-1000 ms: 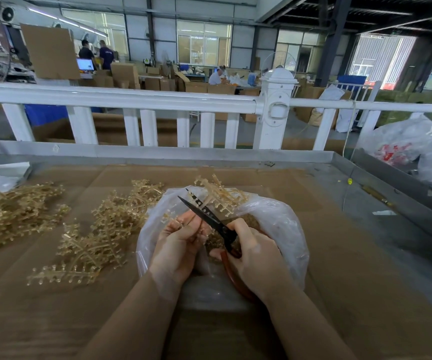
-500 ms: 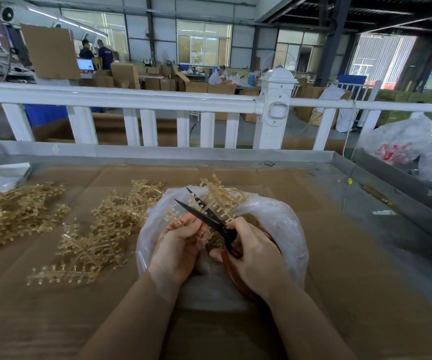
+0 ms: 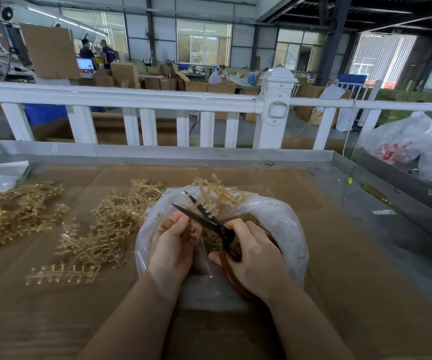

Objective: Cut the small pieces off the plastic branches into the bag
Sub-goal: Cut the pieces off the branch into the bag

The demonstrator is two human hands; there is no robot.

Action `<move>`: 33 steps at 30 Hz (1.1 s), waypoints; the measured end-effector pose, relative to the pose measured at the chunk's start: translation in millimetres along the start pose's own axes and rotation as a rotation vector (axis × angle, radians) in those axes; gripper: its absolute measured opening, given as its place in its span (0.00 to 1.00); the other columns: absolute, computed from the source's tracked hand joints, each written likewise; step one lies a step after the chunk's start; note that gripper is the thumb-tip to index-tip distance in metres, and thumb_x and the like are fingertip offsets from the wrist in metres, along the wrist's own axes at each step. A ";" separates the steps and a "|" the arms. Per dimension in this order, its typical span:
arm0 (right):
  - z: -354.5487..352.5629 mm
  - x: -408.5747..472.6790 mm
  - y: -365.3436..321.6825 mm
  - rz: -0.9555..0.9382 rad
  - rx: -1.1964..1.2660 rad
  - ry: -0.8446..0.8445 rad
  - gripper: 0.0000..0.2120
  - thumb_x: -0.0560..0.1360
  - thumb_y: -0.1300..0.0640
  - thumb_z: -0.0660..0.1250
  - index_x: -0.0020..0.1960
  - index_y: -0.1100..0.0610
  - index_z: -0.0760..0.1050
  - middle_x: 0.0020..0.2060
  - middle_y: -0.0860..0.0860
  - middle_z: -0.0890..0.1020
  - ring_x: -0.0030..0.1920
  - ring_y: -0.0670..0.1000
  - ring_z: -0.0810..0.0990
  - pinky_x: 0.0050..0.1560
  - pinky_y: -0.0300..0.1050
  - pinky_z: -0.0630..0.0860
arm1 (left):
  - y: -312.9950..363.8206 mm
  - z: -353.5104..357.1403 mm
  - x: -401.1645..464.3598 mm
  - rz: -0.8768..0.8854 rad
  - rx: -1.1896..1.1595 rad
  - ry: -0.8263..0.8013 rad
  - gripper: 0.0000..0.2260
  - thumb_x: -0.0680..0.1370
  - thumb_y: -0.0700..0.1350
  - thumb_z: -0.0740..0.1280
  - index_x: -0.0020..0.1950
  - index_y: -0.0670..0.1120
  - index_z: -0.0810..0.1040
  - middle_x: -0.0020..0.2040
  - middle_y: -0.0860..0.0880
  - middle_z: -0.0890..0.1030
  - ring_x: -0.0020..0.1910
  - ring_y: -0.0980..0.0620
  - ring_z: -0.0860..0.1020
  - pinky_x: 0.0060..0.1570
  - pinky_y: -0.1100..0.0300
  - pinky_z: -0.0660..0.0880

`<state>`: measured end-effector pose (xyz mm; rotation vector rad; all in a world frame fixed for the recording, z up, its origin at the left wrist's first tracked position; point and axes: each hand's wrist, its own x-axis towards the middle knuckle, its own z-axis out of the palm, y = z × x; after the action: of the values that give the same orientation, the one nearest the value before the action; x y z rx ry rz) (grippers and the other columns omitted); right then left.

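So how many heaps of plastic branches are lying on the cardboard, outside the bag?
2: one heap at far left, one heap just left of the bag. More may be hidden.

white railing (image 3: 131, 98), cardboard boxes (image 3: 124, 71), monitor (image 3: 85, 64)

golden branches (image 3: 100, 229), black-bladed red-handled scissors (image 3: 207, 222)

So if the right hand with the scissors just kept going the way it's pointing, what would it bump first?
Probably the plastic branch that the left hand holds over the bag. The right hand points the scissors up and left, blades open at it, though depth is hard to judge.
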<state>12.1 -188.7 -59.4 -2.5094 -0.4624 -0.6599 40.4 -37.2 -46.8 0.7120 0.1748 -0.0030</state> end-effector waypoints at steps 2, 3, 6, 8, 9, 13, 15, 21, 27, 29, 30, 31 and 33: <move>-0.5 -0.7 0.2 -0.007 0.003 0.003 0.26 0.71 0.35 0.64 0.61 0.50 0.73 0.52 0.45 0.78 0.53 0.44 0.75 0.54 0.37 0.73 | -1.1 1.9 1.1 0.067 -0.023 0.073 0.07 0.80 0.34 0.60 0.47 0.41 0.77 0.39 0.46 0.82 0.39 0.52 0.81 0.38 0.62 0.81; -0.7 -1.1 0.1 -0.010 0.003 0.010 0.25 0.71 0.36 0.65 0.61 0.50 0.73 0.52 0.46 0.79 0.53 0.44 0.75 0.54 0.37 0.73 | -1.3 4.0 0.4 0.093 -0.035 0.098 0.08 0.80 0.34 0.60 0.44 0.43 0.76 0.35 0.48 0.82 0.35 0.55 0.82 0.34 0.63 0.80; -1.5 -1.8 -0.1 -0.008 -0.007 0.026 0.24 0.72 0.37 0.65 0.61 0.51 0.74 0.52 0.46 0.79 0.53 0.45 0.76 0.53 0.37 0.74 | -3.0 6.7 -0.3 0.137 -0.066 0.168 0.07 0.79 0.35 0.62 0.44 0.44 0.76 0.31 0.50 0.82 0.31 0.57 0.82 0.30 0.66 0.78; -2.0 -2.2 0.5 0.011 -0.016 0.030 0.24 0.72 0.36 0.64 0.61 0.51 0.74 0.52 0.46 0.79 0.53 0.45 0.76 0.53 0.38 0.74 | -3.1 7.3 -0.6 0.144 -0.079 0.190 0.07 0.79 0.35 0.63 0.44 0.44 0.76 0.31 0.51 0.82 0.29 0.58 0.81 0.29 0.66 0.78; -2.0 -2.5 1.1 0.029 -0.012 0.042 0.24 0.72 0.37 0.65 0.61 0.51 0.73 0.52 0.46 0.79 0.53 0.45 0.76 0.53 0.38 0.74 | -2.8 7.7 -0.7 0.149 -0.083 0.193 0.07 0.79 0.35 0.63 0.44 0.45 0.75 0.31 0.51 0.81 0.29 0.58 0.80 0.30 0.66 0.78; -1.7 -4.0 3.3 0.094 0.015 0.122 0.22 0.72 0.40 0.68 0.61 0.52 0.73 0.52 0.46 0.79 0.54 0.45 0.75 0.54 0.37 0.72 | -2.3 8.9 -1.9 0.164 -0.068 0.187 0.07 0.79 0.35 0.62 0.44 0.44 0.76 0.32 0.50 0.82 0.29 0.58 0.81 0.30 0.67 0.78; -1.3 -4.1 3.1 0.106 0.018 0.120 0.22 0.72 0.40 0.68 0.61 0.51 0.73 0.53 0.45 0.79 0.55 0.45 0.75 0.55 0.37 0.72 | -3.1 9.8 -2.0 0.161 -0.038 0.189 0.05 0.79 0.36 0.63 0.46 0.43 0.76 0.37 0.48 0.82 0.33 0.57 0.82 0.34 0.65 0.80; -2.8 -5.1 2.2 0.106 0.039 0.177 0.21 0.72 0.41 0.69 0.59 0.52 0.74 0.52 0.45 0.79 0.54 0.44 0.75 0.54 0.35 0.71 | -7.1 10.7 -0.4 0.204 0.037 0.237 0.03 0.78 0.36 0.65 0.48 0.43 0.76 0.42 0.47 0.80 0.37 0.54 0.81 0.34 0.66 0.79; -2.2 -4.9 -0.3 0.140 0.057 0.324 0.18 0.71 0.45 0.72 0.56 0.54 0.76 0.45 0.44 0.79 0.46 0.39 0.72 0.48 0.33 0.69 | -7.3 8.9 1.0 0.207 0.038 0.249 0.03 0.78 0.35 0.65 0.47 0.43 0.75 0.40 0.47 0.79 0.37 0.55 0.79 0.34 0.68 0.79; -3.1 -4.9 0.0 0.124 0.058 0.323 0.18 0.71 0.45 0.72 0.56 0.54 0.76 0.46 0.45 0.80 0.47 0.39 0.72 0.48 0.33 0.69 | -7.5 9.4 1.3 0.209 0.036 0.251 0.03 0.78 0.35 0.65 0.48 0.42 0.75 0.41 0.47 0.79 0.38 0.55 0.79 0.34 0.68 0.78; -4.1 -5.0 0.1 0.096 0.069 0.317 0.18 0.71 0.45 0.71 0.56 0.54 0.76 0.46 0.45 0.80 0.47 0.39 0.72 0.49 0.32 0.69 | -8.0 9.7 1.2 0.210 0.040 0.249 0.03 0.78 0.35 0.65 0.50 0.42 0.75 0.42 0.46 0.79 0.38 0.54 0.79 0.34 0.68 0.79; -5.2 -4.9 -0.2 0.058 0.086 0.303 0.19 0.72 0.43 0.70 0.56 0.54 0.76 0.46 0.45 0.79 0.47 0.40 0.73 0.50 0.32 0.70 | -8.4 10.1 0.9 0.211 0.050 0.248 0.05 0.78 0.35 0.65 0.52 0.41 0.76 0.43 0.46 0.80 0.39 0.54 0.79 0.35 0.68 0.79; -6.2 -4.4 -1.6 -0.027 0.099 0.243 0.20 0.73 0.42 0.67 0.57 0.55 0.76 0.47 0.45 0.79 0.48 0.42 0.75 0.51 0.33 0.71 | -8.9 9.4 0.5 0.210 0.077 0.246 0.09 0.78 0.36 0.66 0.58 0.39 0.75 0.46 0.45 0.80 0.42 0.53 0.80 0.40 0.66 0.79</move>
<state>5.5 -191.6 -56.4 -2.2960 -0.4295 -0.9158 41.9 -50.1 -45.7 0.8045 0.3363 0.2810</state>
